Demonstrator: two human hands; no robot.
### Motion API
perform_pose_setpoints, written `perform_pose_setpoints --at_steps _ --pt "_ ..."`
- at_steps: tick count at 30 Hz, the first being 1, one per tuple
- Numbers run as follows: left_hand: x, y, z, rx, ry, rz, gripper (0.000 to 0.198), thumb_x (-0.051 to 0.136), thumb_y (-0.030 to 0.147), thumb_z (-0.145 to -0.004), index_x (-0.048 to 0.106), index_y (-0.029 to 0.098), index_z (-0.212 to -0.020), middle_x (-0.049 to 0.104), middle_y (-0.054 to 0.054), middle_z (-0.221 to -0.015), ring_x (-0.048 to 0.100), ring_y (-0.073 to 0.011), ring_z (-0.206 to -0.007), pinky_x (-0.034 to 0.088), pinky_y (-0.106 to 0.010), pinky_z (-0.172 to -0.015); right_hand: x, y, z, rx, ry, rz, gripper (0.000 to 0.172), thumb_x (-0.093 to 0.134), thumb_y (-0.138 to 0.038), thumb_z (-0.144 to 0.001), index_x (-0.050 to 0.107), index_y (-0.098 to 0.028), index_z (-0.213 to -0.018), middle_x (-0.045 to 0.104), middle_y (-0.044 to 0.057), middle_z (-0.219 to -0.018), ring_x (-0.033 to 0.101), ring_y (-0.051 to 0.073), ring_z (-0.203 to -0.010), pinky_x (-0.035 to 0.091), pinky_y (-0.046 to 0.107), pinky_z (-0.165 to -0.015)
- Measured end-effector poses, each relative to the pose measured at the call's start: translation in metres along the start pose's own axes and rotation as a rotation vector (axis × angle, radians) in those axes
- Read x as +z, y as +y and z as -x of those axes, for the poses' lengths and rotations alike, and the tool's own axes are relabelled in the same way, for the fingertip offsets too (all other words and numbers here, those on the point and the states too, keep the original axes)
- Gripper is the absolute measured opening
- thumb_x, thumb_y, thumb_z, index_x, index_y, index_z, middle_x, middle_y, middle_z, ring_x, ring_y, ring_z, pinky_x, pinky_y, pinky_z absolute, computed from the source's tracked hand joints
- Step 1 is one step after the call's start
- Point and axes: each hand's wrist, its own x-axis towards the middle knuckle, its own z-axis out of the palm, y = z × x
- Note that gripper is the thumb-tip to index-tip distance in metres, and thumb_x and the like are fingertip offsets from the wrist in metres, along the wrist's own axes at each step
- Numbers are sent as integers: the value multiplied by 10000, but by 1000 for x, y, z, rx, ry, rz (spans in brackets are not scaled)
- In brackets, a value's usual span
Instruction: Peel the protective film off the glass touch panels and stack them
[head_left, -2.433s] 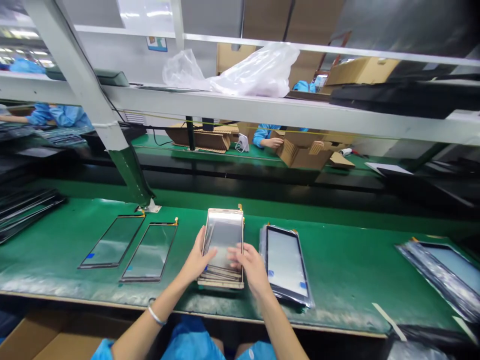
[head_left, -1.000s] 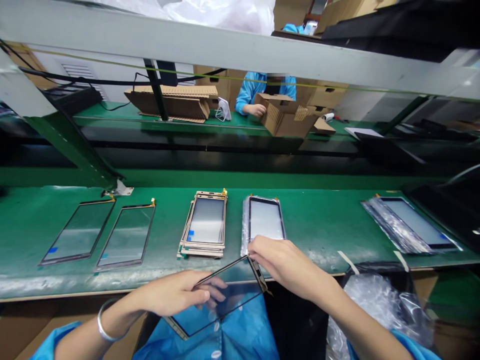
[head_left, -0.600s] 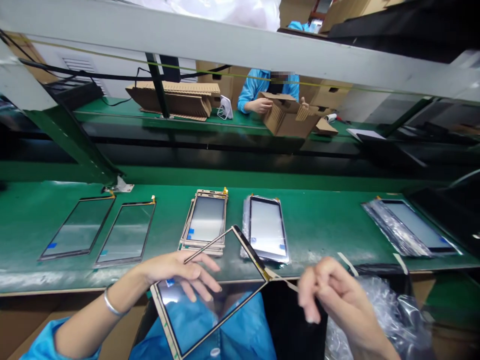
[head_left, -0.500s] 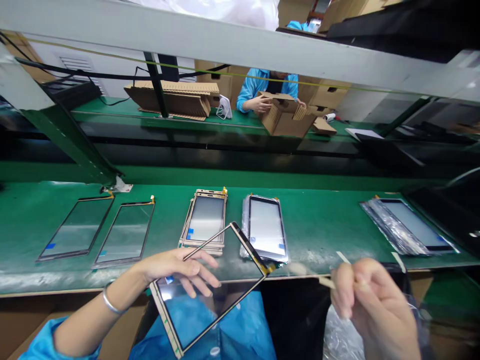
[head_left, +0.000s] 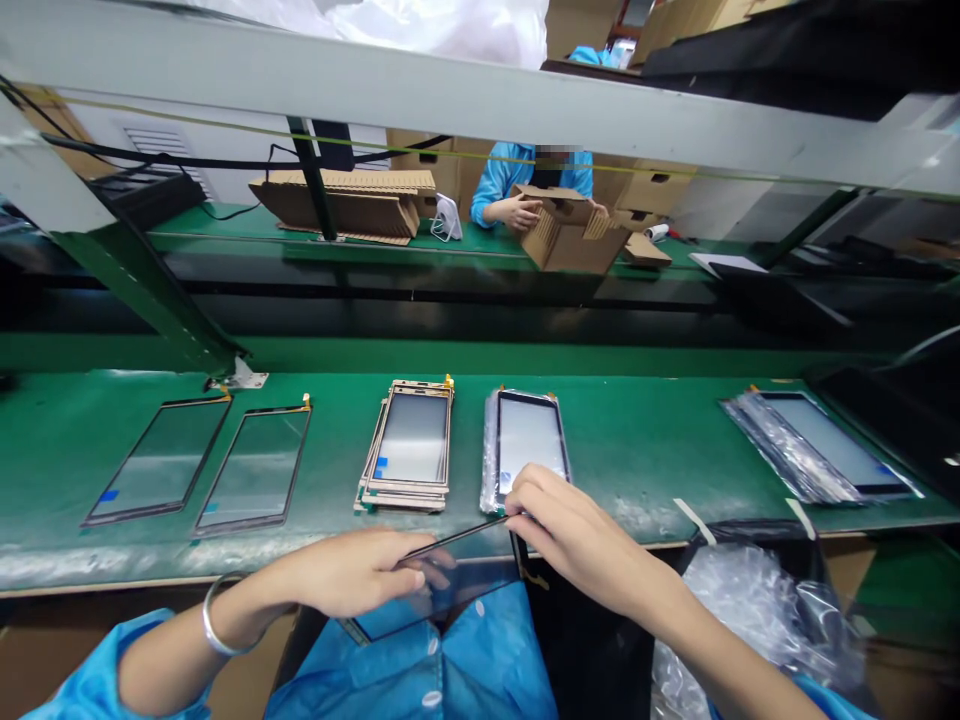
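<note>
Glass panel [head_left: 480, 582] held nearly flat, left hand [head_left: 352, 572] clasping its edge, right hand [head_left: 574, 530] pinching the far corner (blue tabs [head_left: 381, 466] nearby, too small to read).

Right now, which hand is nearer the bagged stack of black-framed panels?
Right. The right hand overlaps the bagged stack at its near end; the left hand sits lower left, below the gold-framed stack.

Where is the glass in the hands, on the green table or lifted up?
Lifted up: left hand and right hand hold the glass panel tilted above the blue lap.
</note>
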Motion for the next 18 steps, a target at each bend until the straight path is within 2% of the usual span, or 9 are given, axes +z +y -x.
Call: perform_pose_setpoints --at_steps 5,8,10,12,13,14,16,17,18 --pt "1 0 -5 -28 -38 44 356 451 303 -923 585 227 -1244 687 -71 -1154 652 -229 -1026 495 -324 -893 8 7 5 -69 81 102 160 389 -148 -962 507 -172 -855 549 54 -826 493 163 -754 422 271 -638" --pt "4 -4 -16 -47 -70 162 361 465 331 -923 572 206 -1245 676 -97 -1171 654 -234 -1028 505 -349 -891 14 1 13 -98 144 198 189 372 -148 -968 525 -157 -857 560 61 -790 494 170 -738 415 279 -627" --pt "5 -10 -27 -70 -52 334 371 499 353 -911 567 194 -1239 670 -118 -1184 656 -243 -1034 524 -353 -865 8 -11 31 -103 153 181 189 378 -145 -967 532 -160 -859 574 55 -776 503 167 -732 422 279 -631" --pt "3 -19 -40 -94 40 533 382 544 359 -891 564 196 -1236 657 -134 -1209 654 -251 -1052 542 -335 -836 -8 -22 64 -25 173 20 159 418 -158 -959 533 -181 -852 576 35 -759 519 153 -723 439 270 -636" --pt "1 -23 -47 -99 106 631 385 563 355 -881 566 204 -1235 646 -136 -1230 647 -257 -1069 550 -326 -824 -18 -26 87 50 263 -89 142 448 -173 -950 533 -195 -838 566 23 -743 526 148 -714 445 267 -631" --pt "-2 -28 -54 -104 171 731 389 583 343 -869 569 216 -1237 637 -131 -1246 638 -266 -1088 558 -321 -816 -27 -28 113 141 423 -196 127 486 -195 -936 530 -209 -818 545 12 -720 524 142 -684 443 261 -601" --pt "-7 -34 -67 -121 296 924 429 621 286 -837 560 265 -1261 648 -92 -1241 622 -279 -1115 570 -327 -815 -38 -25 174 352 917 -331 149 573 -268 -887 510 -228 -758 475 -7 -671 479 131 -587 403 248 -507" --pt "-9 -35 -73 -139 345 1013 475 631 250 -822 541 302 -1286 669 -62 -1212 619 -282 -1120 574 -338 -819 -36 -20 205 453 1142 -375 217 623 -334 -843 478 -231 -718 438 -19 -661 406 110 -505 342 228 -431" --pt "-10 -35 -79 -166 383 1091 532 630 219 -814 508 345 -1316 691 -30 -1171 617 -278 -1122 574 -349 -832 -29 -13 235 596 1277 -392 294 661 -405 -793 453 -229 -685 417 -27 -653 357 97 -473 314 222 -413"
